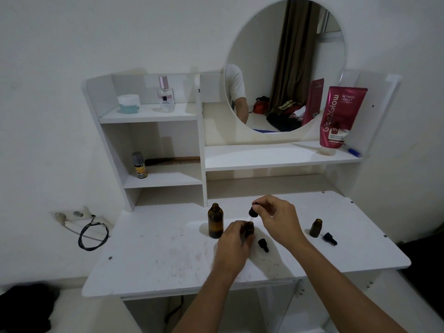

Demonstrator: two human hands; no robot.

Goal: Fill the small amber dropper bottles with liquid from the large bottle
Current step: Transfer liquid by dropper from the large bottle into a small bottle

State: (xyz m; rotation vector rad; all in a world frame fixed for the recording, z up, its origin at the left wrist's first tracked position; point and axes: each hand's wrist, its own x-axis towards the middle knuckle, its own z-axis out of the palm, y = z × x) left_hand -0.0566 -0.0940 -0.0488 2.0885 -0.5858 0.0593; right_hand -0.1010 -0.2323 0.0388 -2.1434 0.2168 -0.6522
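Note:
The large amber bottle [215, 221] stands open and upright on the white table [153, 260]. Just to its right my left hand [234, 246] grips a small amber bottle [249, 228], mostly hidden by my fingers. My right hand [276, 219] pinches the black bulb of a dropper [253, 211], whose glass tip points down at that bottle's mouth. A loose black dropper cap [263, 245] lies on the table below my hands. A second small amber bottle [315, 228] stands open at the right, with its dropper cap [330, 238] lying beside it.
Behind the table rise white shelves with a perfume bottle [166, 94], a jar [129, 103], a small spray can [139, 165], a comb [173, 161] and a pink tube [338, 116]. A round mirror [286, 66] hangs above. A black cable [92, 236] loops at the left wall.

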